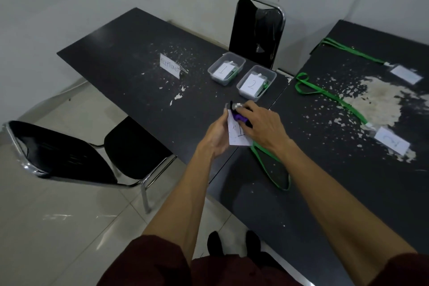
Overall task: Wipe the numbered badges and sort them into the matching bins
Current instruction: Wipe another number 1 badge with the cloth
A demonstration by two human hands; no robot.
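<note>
Badge marked 1: off the tabletop, in the air over its near edge, between both hands. Long axis roughly away from the body, clip end toward the bins. Green lanyard trailing from beneath the right hand down onto the tabletop, looped.

Left hand: fingers curled round the badge's left edge, gripping from below. Right hand: on top, fingers bent over a purple cloth, pressing it to the upper part of the badge face. Neither hand free.

Bin marked 1: straight ahead of the left hand, well apart. Bin marked 2: just beside it to the right, nearer the right hand.

Judged: wiping step under way. Drop to come forward with the left hand, keeping left of bin 2. Lanyard likely to drag.
</note>
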